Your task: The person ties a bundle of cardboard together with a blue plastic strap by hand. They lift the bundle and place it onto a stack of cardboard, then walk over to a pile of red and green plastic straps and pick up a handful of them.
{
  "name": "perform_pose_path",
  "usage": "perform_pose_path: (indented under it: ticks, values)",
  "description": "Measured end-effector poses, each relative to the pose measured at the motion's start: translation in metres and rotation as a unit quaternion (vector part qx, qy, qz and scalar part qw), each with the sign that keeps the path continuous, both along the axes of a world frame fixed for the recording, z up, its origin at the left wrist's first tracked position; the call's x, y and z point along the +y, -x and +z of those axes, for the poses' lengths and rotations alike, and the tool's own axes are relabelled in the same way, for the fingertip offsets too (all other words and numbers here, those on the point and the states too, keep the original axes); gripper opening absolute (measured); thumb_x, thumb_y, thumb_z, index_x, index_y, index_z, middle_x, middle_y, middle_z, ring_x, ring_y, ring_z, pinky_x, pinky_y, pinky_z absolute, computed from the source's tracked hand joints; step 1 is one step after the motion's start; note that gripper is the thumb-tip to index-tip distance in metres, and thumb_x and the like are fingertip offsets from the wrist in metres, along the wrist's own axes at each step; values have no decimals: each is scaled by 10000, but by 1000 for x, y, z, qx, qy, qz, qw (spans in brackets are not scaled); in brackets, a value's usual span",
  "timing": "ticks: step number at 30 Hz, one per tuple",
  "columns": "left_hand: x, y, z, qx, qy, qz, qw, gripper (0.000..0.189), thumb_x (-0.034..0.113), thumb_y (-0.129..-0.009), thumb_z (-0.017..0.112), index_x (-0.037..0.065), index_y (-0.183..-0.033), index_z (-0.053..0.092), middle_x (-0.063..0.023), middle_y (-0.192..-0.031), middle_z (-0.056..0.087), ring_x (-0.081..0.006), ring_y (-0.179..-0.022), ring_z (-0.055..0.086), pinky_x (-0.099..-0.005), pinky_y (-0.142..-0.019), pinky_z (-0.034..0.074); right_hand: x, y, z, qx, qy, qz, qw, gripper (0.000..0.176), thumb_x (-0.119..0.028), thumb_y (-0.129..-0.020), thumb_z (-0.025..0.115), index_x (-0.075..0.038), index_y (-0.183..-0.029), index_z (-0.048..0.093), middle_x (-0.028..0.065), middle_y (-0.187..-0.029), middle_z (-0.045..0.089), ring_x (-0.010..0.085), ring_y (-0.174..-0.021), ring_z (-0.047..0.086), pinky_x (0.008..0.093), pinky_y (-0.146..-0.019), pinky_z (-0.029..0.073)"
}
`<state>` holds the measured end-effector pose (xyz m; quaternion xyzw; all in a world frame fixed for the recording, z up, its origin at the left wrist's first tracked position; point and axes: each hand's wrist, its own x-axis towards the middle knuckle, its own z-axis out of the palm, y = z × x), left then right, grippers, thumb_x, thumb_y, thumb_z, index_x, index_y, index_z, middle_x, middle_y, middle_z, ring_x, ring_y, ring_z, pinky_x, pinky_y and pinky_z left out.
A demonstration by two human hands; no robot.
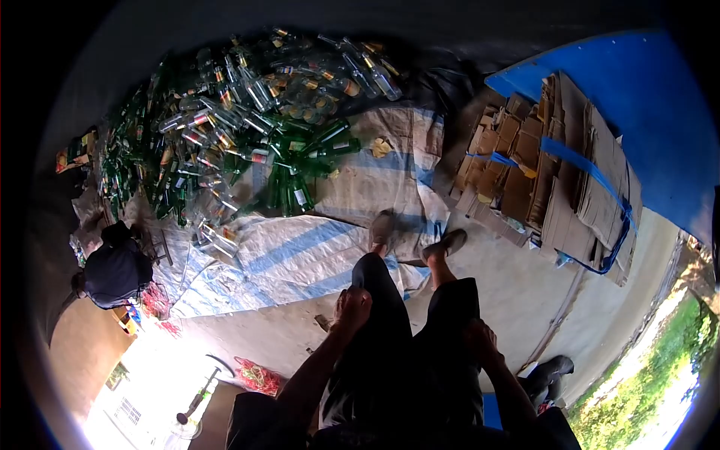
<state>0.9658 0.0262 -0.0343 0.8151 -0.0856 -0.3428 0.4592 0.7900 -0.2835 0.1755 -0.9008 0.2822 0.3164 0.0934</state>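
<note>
My left hand (352,307) rests against my left knee, its fingers curled in and nothing visible in them. Beside my right thigh is my right hand (481,340), in deep shadow; its fingers are too dark to make out. Dark trousers (397,352) cover my bent legs. One sandalled foot (381,231) is on a white and blue striped sheet (300,251), and the other foot (444,247) is at the sheet's right edge. Beyond my feet lies a large heap of green and clear glass bottles (225,127), partly on the sheet.
Flattened cardboard (585,172) tied with blue strap stands at the right, against a blue panel (645,97). A person in dark clothing (116,266) is at the left beside the bottles. Red netting (257,376) lies on the floor at the lower left. Greenery shows at the lower right.
</note>
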Motion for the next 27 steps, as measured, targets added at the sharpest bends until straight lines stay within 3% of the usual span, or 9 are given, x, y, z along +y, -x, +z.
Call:
perform_pose_path:
  ticks: [4, 13, 14, 16, 17, 19, 22, 25, 27]
  values:
    - [16, -17, 18, -37, 17, 26, 999, 166, 214, -875, 696, 60, -815, 715, -194, -873, 727, -424, -842, 704, -535, -738, 561, 7, -34, 16, -16, 43, 33, 998, 149, -186, -983, 589, -38, -996, 606, 231, -988, 683, 443, -953, 679, 549, -787, 551]
    - [24, 8, -14, 70, -43, 20, 996, 281, 282, -936, 612, 17, -962, 699, -276, -981, 715, -478, -909, 694, -554, -759, 558, 30, -81, 8, -73, -97, 87, 989, 146, -102, -968, 587, -4, -1077, 583, 227, -982, 620, 432, -920, 636, 511, -778, 544]
    - [25, 9, -18, 37, -35, -17, 999, 280, 276, -943, 607, 12, -966, 696, -278, -997, 714, -483, -924, 692, -559, -768, 556, 23, -71, -11, -49, -84, 186, 978, 205, -94, -954, 599, 5, -1132, 575, 214, -951, 583, 419, -891, 616, 489, -755, 544]
    - [25, 26, -39, -29, -21, -89, 995, 278, 264, -956, 597, 2, -975, 690, -281, -1028, 711, -493, -954, 687, -569, -785, 552, 29, -62, -25, -143, -119, 164, 969, 208, -103, -950, 606, 4, -1128, 585, 209, -923, 570, 405, -865, 609, 486, -751, 544]
    - [21, 39, -47, -75, -8, -39, 996, 255, 237, -956, 595, -4, -955, 675, -279, -962, 691, -493, -921, 679, -572, -761, 542, 30, -61, -33, -190, -139, 157, 959, 209, -107, -949, 610, 3, -1126, 590, 206, -909, 563, 398, -852, 606, 485, -749, 543]
    - [13, 66, -66, -172, 17, 45, 984, 214, 184, -955, 590, -18, -915, 645, -275, -832, 652, -493, -854, 663, -578, -713, 522, 1, -15, -79, -95, -78, 242, 962, 226, -138, -976, 601, 15, -1142, 601, 233, -975, 598, 405, -924, 628, 501, -802, 540]
    - [8, 56, 3, 40, -7, 88, 995, 193, 191, -979, 584, -1, -979, 607, -275, -848, 640, -512, -876, 653, -587, -718, 511, 0, -40, -55, -107, -139, 216, 961, 245, -140, -994, 581, 22, -1177, 595, 237, -1023, 613, 401, -965, 629, 491, -843, 536]
    - [18, 43, 53, 40, -11, 56, 998, 205, 202, -996, 591, -1, -994, 569, -281, -902, 651, -524, -866, 657, -599, -714, 509, 9, -58, -14, -107, -184, 185, 959, 264, -141, -1011, 560, 29, -1212, 589, 240, -1071, 627, 397, -1005, 631, 480, -884, 532]
    - [25, 67, 45, 41, 17, 106, 993, 205, 176, -989, 611, -2, -1051, 531, -279, -900, 660, -515, -826, 668, -577, -674, 517, 14, -74, 1, -96, -207, 180, 957, 278, -142, -1023, 546, 33, -1235, 584, 243, -1102, 636, 394, -1033, 633, 473, -912, 530]
